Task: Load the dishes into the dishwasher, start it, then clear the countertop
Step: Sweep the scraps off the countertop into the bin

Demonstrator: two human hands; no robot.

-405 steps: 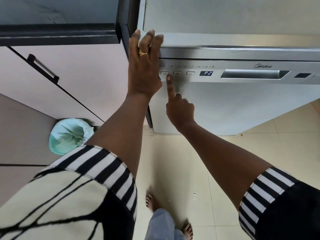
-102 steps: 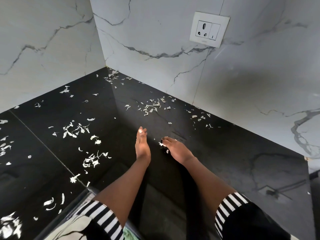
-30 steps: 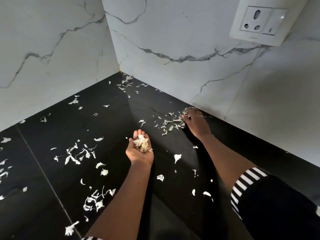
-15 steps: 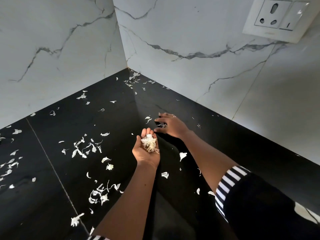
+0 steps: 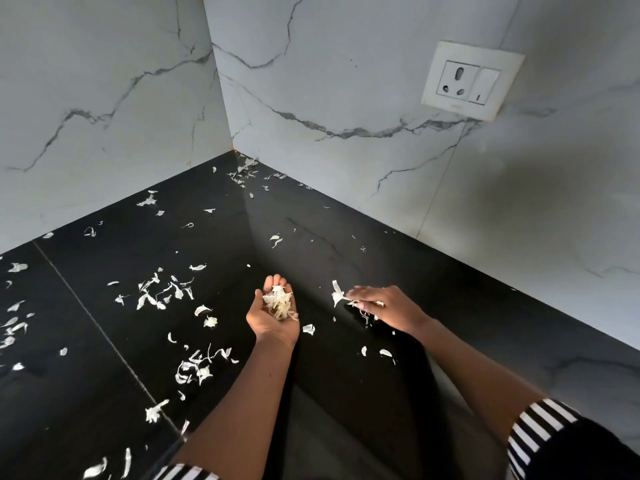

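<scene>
Head view: left hand [image 5: 273,322] loosely cupped, peel scraps [image 5: 279,303] on palm below fingers [image 5: 275,281]; right hand [image 5: 388,306] seemingly pinching scraps.

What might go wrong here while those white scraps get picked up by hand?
The pile of scraps sits loose in the cupped left hand; adding more may spill bits back onto the black countertop. The right hand works among loose flakes, which it might scatter. Tiny scraps in the far corner are easily missed.
</scene>
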